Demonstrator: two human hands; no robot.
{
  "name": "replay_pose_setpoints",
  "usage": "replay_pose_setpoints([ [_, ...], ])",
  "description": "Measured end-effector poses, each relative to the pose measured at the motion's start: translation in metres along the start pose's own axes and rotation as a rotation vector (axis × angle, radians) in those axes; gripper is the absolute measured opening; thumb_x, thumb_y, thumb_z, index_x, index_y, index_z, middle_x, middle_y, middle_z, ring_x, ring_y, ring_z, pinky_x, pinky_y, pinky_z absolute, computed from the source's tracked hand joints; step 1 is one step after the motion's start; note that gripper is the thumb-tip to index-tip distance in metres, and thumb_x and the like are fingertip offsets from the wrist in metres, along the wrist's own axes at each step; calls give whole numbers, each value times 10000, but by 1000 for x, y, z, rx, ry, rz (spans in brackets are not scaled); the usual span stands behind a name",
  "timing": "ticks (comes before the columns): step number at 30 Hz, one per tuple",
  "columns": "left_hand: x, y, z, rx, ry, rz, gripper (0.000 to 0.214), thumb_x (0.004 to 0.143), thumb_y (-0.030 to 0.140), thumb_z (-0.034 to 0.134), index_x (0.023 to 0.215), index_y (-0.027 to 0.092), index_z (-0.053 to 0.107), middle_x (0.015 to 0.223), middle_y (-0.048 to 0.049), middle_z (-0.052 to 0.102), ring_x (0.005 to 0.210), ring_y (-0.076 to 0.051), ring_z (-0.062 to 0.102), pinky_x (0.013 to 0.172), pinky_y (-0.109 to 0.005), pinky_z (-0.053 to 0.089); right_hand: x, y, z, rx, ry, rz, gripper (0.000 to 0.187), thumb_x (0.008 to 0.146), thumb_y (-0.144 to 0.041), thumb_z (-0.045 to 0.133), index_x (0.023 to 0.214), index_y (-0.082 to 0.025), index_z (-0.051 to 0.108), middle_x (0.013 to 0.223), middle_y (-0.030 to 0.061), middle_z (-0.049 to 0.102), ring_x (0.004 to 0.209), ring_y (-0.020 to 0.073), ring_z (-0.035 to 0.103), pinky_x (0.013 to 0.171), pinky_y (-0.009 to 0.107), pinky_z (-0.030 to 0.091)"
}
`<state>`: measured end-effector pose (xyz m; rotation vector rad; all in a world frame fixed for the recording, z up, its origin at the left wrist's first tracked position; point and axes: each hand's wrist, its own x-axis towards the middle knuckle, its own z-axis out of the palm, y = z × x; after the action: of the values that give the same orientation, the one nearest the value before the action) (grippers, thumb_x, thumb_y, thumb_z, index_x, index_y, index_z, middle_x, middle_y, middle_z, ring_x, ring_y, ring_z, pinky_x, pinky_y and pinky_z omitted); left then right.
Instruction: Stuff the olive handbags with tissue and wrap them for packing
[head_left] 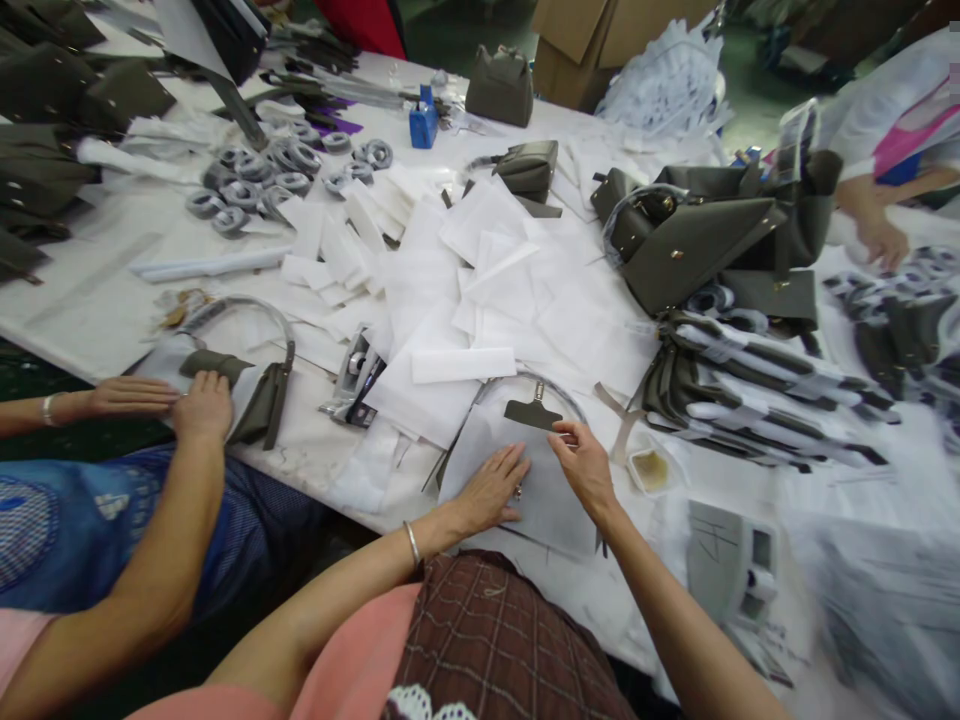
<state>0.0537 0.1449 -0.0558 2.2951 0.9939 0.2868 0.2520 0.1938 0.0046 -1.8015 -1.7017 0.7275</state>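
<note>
In front of me lies a handbag covered by a white sheet [551, 490], with its wrapped handle arching at the far edge. A dark olive leather tab [531, 413] with a metal fitting rests over the sheet. My left hand [487, 492] is laid flat on the sheet, fingers spread, beside a small metal stud. At the tab's right corner, my right hand [583, 462] has its thumb and fingers pinched together on the edge. The rest of the bag is hidden under the sheet.
Loose white paper [480, 290] is heaped beyond the bag. Finished olive bags [697, 250] and stacked wrapped pieces [750, 390] stand to the right. Tape dispensers [358, 375] lie nearby. At left, a co-worker's hands [202, 400] work on another bag; another person's hand [881, 235] shows at right.
</note>
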Motion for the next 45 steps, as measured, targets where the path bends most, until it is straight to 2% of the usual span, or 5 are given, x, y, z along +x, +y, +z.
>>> replay_pose_setpoints([
  [8, 13, 1, -9, 225, -51, -32, 1151, 576, 600, 841, 1460, 85, 315, 1537, -253, 306, 1437, -370, 276, 1149, -502, 246, -33, 21, 39, -306, -115, -257, 303, 950, -299, 437, 1133, -204, 659, 1209, 149, 653, 1130, 311, 569, 990, 539, 409],
  [18, 17, -12, -12, 144, -27, -69, 1256, 495, 743, 790, 1473, 127, 299, 1509, -225, 365, 1410, -378, 310, 1148, -526, 216, -32, 24, 35, -491, -174, -336, 255, 950, -375, 510, 1107, -215, 630, 984, 99, 666, 922, 273, 570, 819, 410, 412],
  [25, 22, -14, -24, 127, 91, -143, 456, 962, 406, 526, 1346, 164, 473, 1388, -131, 531, 1278, -251, 493, 1052, -407, 376, -38, 29, 37, -514, -144, -372, 350, 934, -394, 533, 1227, -211, 586, 1156, 122, 641, 1034, 310, 534, 934, 471, 386],
  [30, 22, -13, -16, 293, 98, -110, 604, 935, 487, 539, 1414, 137, 425, 1522, -159, 378, 1451, -336, 245, 1169, -528, 195, -35, 29, 38, -489, -169, -339, 357, 932, -368, 525, 1249, -214, 577, 1256, 135, 610, 1086, 318, 533, 931, 485, 401],
  [45, 1, -15, -19, 293, -15, -103, 670, 933, 599, 457, 1400, 122, 402, 1283, -147, 576, 1201, -281, 500, 1115, -487, 253, -51, 16, 33, -514, -352, -223, 425, 933, -421, 548, 1253, -142, 567, 1066, 127, 649, 961, 282, 538, 834, 407, 366],
])
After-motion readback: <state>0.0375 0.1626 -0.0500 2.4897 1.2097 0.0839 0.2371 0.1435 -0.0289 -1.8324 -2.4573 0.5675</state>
